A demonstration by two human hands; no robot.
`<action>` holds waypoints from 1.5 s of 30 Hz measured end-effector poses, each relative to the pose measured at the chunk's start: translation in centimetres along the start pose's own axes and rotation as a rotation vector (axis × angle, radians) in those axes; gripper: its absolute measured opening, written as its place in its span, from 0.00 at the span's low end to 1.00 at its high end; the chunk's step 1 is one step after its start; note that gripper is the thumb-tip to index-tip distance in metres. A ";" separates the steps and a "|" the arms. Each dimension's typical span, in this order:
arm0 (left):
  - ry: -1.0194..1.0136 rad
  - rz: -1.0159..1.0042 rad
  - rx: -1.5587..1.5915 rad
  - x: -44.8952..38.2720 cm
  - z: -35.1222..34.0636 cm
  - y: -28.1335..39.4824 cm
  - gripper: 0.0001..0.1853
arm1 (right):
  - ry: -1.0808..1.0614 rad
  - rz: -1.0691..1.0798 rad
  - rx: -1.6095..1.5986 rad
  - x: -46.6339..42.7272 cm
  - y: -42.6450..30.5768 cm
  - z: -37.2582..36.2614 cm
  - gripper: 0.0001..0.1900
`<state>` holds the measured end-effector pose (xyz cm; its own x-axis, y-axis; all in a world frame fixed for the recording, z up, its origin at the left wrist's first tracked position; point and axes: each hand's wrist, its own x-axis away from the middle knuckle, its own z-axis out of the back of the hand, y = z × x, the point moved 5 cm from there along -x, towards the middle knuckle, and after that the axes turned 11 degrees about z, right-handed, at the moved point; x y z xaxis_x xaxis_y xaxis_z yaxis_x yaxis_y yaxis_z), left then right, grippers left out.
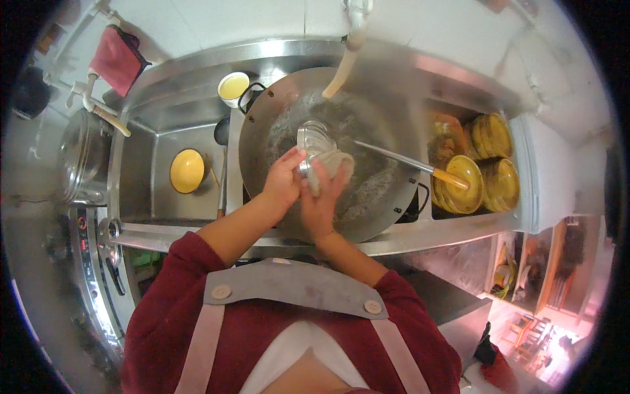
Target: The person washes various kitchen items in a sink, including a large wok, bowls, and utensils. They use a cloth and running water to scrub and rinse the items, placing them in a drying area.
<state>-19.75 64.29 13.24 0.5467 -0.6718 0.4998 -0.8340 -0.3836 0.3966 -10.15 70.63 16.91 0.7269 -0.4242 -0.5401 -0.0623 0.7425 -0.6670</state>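
Over a large metal wok point(374, 207) holding sudsy water, my left hand point(285, 177) grips a clear glass vessel point(315, 135) by its near edge. Whether it is one piece or several nested ones, I cannot tell. My right hand point(322, 192) presses a pale cloth point(339, 165) against the vessel's near side; its fingers are blurred. To the right of my hands, a long-handled metal utensil point(403, 158) with a wooden grip lies across the wok, its far end reaching toward the water. A pale hose point(339, 74) hangs over the wok's back part.
The left sink point(138, 177) holds a yellow bowl point(187, 171) and a black ladle point(223, 132). A white bowl point(233, 87) of yellow contents stands behind the wok's left handle. Stacked yellow dishes point(502, 182) fill the right basin. A lidded pot point(83, 152) stands far left.
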 end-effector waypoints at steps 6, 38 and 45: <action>0.145 -0.041 0.033 3.2 2.4 4.6 0.17 | -0.084 0.150 -0.024 0.1 -3.7 -0.1 0.17; 0.515 -0.786 -1.269 4.2 23.6 19.6 0.11 | 0.048 -0.710 -0.226 9.6 10.3 1.0 0.16; 0.274 -0.035 -0.913 -6.5 7.4 7.5 0.21 | -0.203 -0.436 0.093 5.6 14.5 0.3 0.17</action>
<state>-30.10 61.14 7.25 0.6653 -0.4534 0.5931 -0.4998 0.3196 0.8050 -6.83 79.15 4.39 0.7909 -0.6031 -0.1038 0.3323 0.5656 -0.7547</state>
